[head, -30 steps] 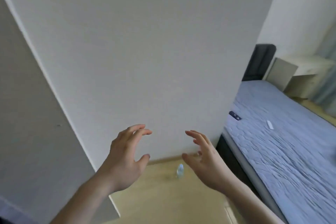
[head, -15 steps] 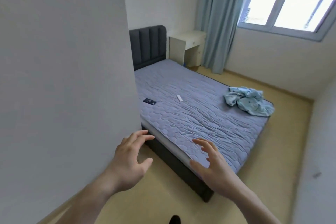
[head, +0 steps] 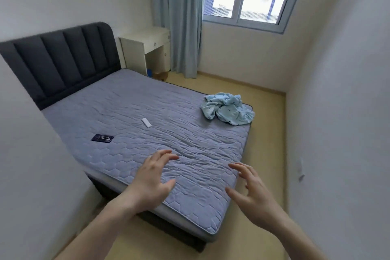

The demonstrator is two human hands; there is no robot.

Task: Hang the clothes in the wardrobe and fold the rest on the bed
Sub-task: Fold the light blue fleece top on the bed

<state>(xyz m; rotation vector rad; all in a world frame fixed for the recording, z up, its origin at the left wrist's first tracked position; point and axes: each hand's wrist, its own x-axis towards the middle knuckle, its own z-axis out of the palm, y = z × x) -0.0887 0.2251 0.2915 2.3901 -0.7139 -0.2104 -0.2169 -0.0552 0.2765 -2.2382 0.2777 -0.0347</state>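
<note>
Pale blue and crumpled, the clothes (head: 228, 108) sit in a heap at the far right corner of the bed (head: 130, 167), right by the foot-end edge, well apart from both hands. That is the target, and nothing has a grip on it yet. Left hand (head: 150, 181) hovers above the near part of the quilted mattress, fingers spread and lightly curled, holding nothing. Right hand (head: 251, 192) floats just off the bed's near corner, equally loose and empty, palm turned inward. Both read as hands raised ahead of a reach, not a grasp. A dark phone (head: 102, 138) lies flat near the left edge and a small white remote (head: 146, 122) rests mid-mattress, both clear of the heap, so the wide grey middle looks free for folding. No wardrobe shows in this view. My call: the job is at its opening step, and the next move means getting around the bed's foot to reach that bundle.
</note>
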